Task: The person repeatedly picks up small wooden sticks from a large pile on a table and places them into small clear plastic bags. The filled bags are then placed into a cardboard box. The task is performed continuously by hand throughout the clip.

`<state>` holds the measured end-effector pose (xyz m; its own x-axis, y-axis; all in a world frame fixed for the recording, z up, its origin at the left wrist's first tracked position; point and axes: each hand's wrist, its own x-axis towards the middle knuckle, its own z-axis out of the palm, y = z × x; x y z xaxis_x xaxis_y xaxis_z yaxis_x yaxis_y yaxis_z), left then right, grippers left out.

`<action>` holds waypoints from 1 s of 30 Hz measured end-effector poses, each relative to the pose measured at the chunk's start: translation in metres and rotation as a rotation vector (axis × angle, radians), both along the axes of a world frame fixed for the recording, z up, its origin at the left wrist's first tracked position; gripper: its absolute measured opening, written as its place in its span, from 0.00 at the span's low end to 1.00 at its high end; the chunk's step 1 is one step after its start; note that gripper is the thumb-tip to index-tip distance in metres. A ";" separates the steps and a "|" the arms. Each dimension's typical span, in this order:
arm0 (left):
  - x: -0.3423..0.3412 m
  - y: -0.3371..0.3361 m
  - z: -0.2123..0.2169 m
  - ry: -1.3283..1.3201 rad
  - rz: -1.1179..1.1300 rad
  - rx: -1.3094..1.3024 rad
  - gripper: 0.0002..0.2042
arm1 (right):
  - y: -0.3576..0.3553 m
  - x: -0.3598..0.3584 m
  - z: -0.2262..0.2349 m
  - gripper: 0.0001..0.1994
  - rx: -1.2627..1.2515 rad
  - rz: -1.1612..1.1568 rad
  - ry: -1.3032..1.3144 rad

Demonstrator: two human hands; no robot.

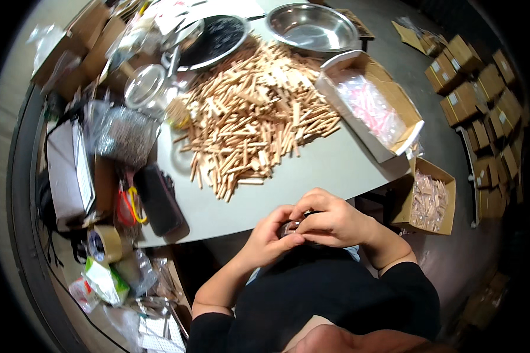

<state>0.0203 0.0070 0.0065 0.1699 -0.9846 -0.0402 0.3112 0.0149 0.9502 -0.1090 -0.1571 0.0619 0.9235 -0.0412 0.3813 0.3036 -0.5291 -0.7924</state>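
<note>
Holding point: both hands met just off the near edge of the pale grey table (335, 170), a small dark piece (290, 226) between them.
Left hand (268, 238): fingers curled, pinching that piece.
Right hand (335, 220): fingers pressed together over it, hiding its long axis.
Loose pile of light wooden pegs (253, 117): well apart, farther up the table.

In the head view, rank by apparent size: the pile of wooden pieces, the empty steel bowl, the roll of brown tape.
1. Pile of wooden pieces, clearly largest.
2. Empty steel bowl.
3. Roll of brown tape, smallest, though fisheye bending near the rim makes its true size unsure.
</note>
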 end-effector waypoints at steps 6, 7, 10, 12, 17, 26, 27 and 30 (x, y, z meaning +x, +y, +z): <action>-0.005 -0.035 0.028 -0.785 0.223 -0.242 0.03 | -0.015 -0.030 -0.004 0.05 0.096 -0.276 0.031; -0.008 -0.041 0.030 -0.856 0.214 -0.258 0.02 | -0.016 -0.033 -0.002 0.05 0.092 -0.307 0.042; -0.017 -0.059 0.036 -0.927 0.176 -0.302 0.03 | -0.023 -0.044 -0.009 0.05 0.061 -0.349 -0.005; -0.020 -0.070 0.041 -0.908 0.101 -0.321 0.03 | -0.030 -0.056 -0.010 0.05 0.058 -0.361 -0.005; -0.025 -0.113 0.057 -0.878 -0.056 -0.315 0.04 | -0.051 -0.101 -0.004 0.05 0.124 -0.519 0.057; -0.030 -0.288 0.075 -1.321 -0.272 -0.421 0.08 | -0.089 -0.247 -0.014 0.04 -0.184 -1.672 0.104; -0.035 -0.312 0.064 -1.383 -0.319 -0.415 0.11 | -0.089 -0.259 -0.016 0.04 -0.161 -1.716 0.122; -0.046 -0.352 0.040 -1.573 -0.387 -0.451 0.09 | -0.088 -0.259 -0.028 0.06 -0.096 -1.676 0.112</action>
